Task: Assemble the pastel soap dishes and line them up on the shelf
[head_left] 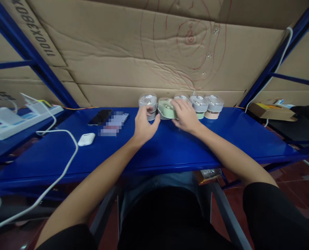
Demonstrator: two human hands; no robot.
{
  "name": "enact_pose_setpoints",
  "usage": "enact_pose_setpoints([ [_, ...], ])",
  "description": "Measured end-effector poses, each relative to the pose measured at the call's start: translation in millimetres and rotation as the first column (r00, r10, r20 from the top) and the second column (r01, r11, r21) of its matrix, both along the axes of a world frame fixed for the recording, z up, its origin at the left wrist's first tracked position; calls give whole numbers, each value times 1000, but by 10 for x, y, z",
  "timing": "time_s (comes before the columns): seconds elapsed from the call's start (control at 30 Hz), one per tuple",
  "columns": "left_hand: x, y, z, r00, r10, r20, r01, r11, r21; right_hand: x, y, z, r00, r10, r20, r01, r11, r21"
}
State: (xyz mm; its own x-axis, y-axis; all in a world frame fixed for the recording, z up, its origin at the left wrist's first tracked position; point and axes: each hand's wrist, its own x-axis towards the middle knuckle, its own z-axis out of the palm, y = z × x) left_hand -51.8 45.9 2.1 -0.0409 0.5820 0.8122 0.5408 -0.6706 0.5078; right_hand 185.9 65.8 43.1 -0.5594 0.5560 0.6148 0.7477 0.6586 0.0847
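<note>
A row of small clear-lidded plastic boxes stands against the cardboard at the back of the blue table. In it, a pale green box (166,108) sits slightly tilted, with my right hand (185,116) closed on its right side. My left hand (145,125) is at the front of the left stack of grey boxes (147,100), its thumb and fingers apart. Whether those fingertips touch the stack I cannot tell. Right of my right hand are a grey-topped stack with green below (199,103) and another with a peach-coloured base (213,104). My right hand partly hides a further clear-lidded box (182,98).
On the blue table (167,149) to the left lie a white earphone case (86,139), a dark phone (100,117) and a blurred-out flat item (114,123). A white cable (72,152) crosses the left side. Blue frame posts (271,62) flank the table; an open cardboard box (272,111) is at right.
</note>
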Motion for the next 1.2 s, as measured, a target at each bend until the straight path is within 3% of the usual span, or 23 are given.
enact_pose_setpoints([
  [0.1,-117,85,49,993,-93,71,92,996,21,228,-83,69,953,160,-255,-179,983,-51],
  [0.17,-178,142,59,968,-228,106,237,968,-82,340,-96,86,886,279,-370,-348,928,-134],
  [0.23,-211,164,58,925,-355,138,379,889,-256,394,-97,67,830,358,-427,-489,836,-250],
  [0.3,-215,136,58,875,-461,146,476,765,-435,391,-111,30,802,405,-438,-571,734,-367],
  [0.4,-190,28,81,814,-573,98,510,623,-593,343,-174,8,831,391,-396,-552,670,-497],
  [0.47,-163,-49,104,822,-568,32,465,638,-614,324,-226,29,883,345,-318,-468,684,-559],
  [0.63,-32,-173,96,868,-458,-191,293,784,-547,279,-319,62,936,315,-155,-341,708,-619],
  [0.73,66,-213,46,842,-481,-245,308,801,-513,212,-363,34,956,270,-113,-284,760,-585],
  [0.87,84,-227,12,831,-488,-267,303,799,-519,254,-367,97,958,268,-98,-275,778,-565],
  [1.0,0,-210,43,821,-486,-301,287,806,-518,536,-260,282,976,190,-104,-213,750,-626],
  [1.1,-28,-211,75,768,-520,-374,305,810,-501,759,-141,360,999,-3,-49,-32,716,-697],
  [1.2,-11,-231,82,727,-554,-406,319,796,-514,871,-35,335,990,-143,12,105,661,-743],
])
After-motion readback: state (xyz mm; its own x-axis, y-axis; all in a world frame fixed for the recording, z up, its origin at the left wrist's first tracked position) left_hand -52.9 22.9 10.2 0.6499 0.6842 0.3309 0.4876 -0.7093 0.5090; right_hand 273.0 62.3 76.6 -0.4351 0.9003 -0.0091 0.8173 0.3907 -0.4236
